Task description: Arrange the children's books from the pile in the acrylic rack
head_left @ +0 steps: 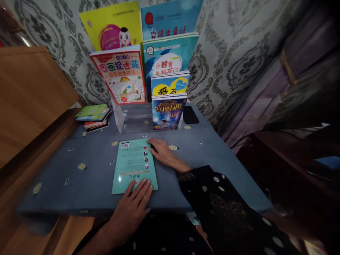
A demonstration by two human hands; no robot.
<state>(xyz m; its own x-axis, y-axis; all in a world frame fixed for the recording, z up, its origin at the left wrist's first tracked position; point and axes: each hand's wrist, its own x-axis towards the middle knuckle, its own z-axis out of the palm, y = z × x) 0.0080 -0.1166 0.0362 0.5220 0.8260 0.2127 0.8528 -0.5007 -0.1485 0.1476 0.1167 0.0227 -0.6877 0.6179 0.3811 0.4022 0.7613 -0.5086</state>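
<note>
1. Teal rectangular paperback book (pixel 132 154): flat on the blue-grey pineapple-print tablecloth (pixel 212 159), near side of the table, centre-left. Barcode at its far left corner; glossy cover.
2. Left hand (pixel 135 204): palm down, fingers extended and slightly spread, resting on the book's near end. Nothing grasped.
3. Right hand (pixel 161 152): fingers bent, close together, at the book's far right corner, touching it. Cannot tell whether they pinch the edge. Black sleeve with white dots (pixel 212 187) behind the wrist.
4. Clear plastic tiered stand (pixel 132 118): beyond the book, well apart from both hands. Red-bordered white picture book (pixel 124 79) upright at left; dark-blue book with gold lettering (pixel 168 113) lowest at right. Taller yellow-green book (pixel 111 24) behind, far left of the rack.
5. Small stack of thin books (pixel 92 115), green on top: far left of the table.
6. Black flat phone-like slab (pixel 191 115): just right of the stand.
</note>
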